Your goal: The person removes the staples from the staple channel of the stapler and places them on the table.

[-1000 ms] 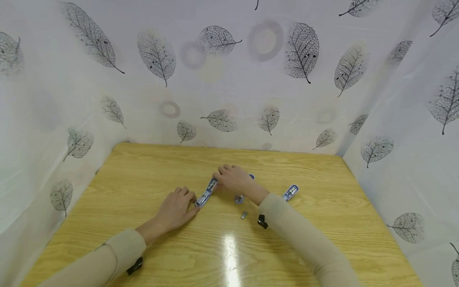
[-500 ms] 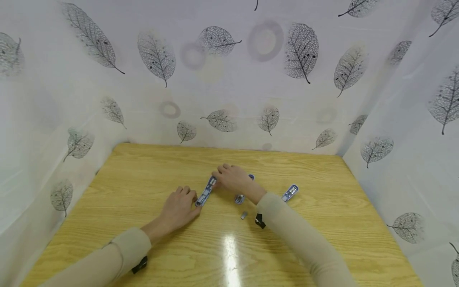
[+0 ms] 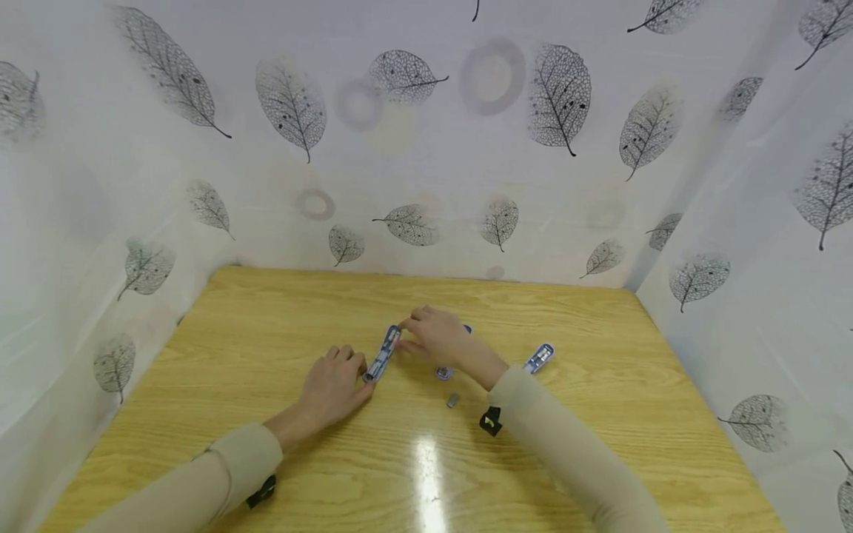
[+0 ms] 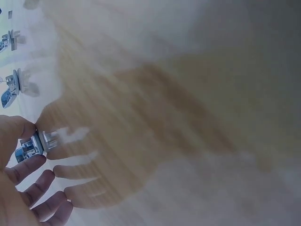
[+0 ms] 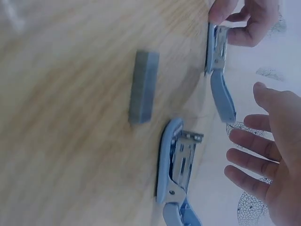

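Note:
A blue stapler (image 3: 383, 357), swung open with its metal rail showing, lies on the table between the two hands. My left hand (image 3: 331, 392) pinches its near end between thumb and forefinger; this hold (image 4: 30, 148) of the stapler also shows in the left wrist view. My right hand (image 3: 437, 337) is by the far end, and the right wrist view has its fingers (image 5: 254, 143) loosely extended, apart from the stapler. Closer to the right wrist camera lies a second open stapler (image 5: 181, 162), partly hidden under the right hand in the head view. A grey strip of staples (image 5: 143, 87) lies near it.
A third blue stapler (image 3: 541, 356) lies to the right, partly behind the right sleeve (image 3: 566, 444). The wooden table (image 3: 320, 488) meets leaf-printed white sheeting (image 3: 426, 170) at the back and sides.
My right hand has let go of the stapler's far end and drawn slightly right, its fingers loosening. The opened stapler lies a little straighter. My left hand has shifted slightly, keeping its hold.

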